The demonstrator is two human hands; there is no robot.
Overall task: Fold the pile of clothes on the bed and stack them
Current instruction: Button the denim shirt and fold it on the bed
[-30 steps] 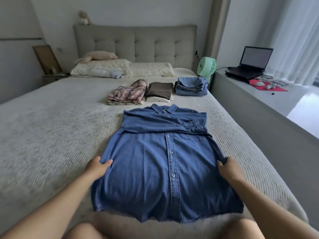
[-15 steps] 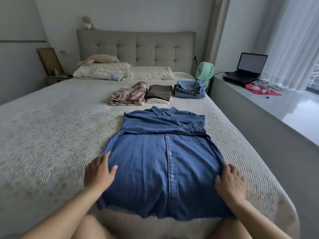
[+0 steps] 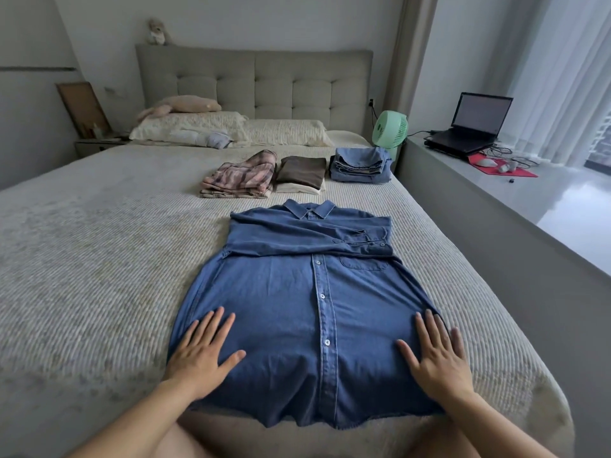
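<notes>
step: smoothing denim shirt (image 3: 297,309), sleeves already crossed | left hand (image 3: 201,352) + right hand (image 3: 436,355) flat, fingers spread, gripping nothing | next: likely lift hem toward collar at 12 o'clock

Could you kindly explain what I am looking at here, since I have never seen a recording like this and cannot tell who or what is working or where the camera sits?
There is no machine here: a person is folding laundry with bare hands. The single picture comes from a wide-angle camera worn on the person's head, looking forward and down, so the arms enter from the bottom edge.

On the bed lies a blue denim shirt, front up and buttoned, with its sleeves folded across the chest. The left hand and the right hand lie flat on its lower part, one on each side, fingers straight; nothing is gripped.

Further up the bed are the folded clothes: a plaid stack, a brown and cream stack, and a blue denim stack. On the ledge to the right stand a green fan and a laptop.
</notes>
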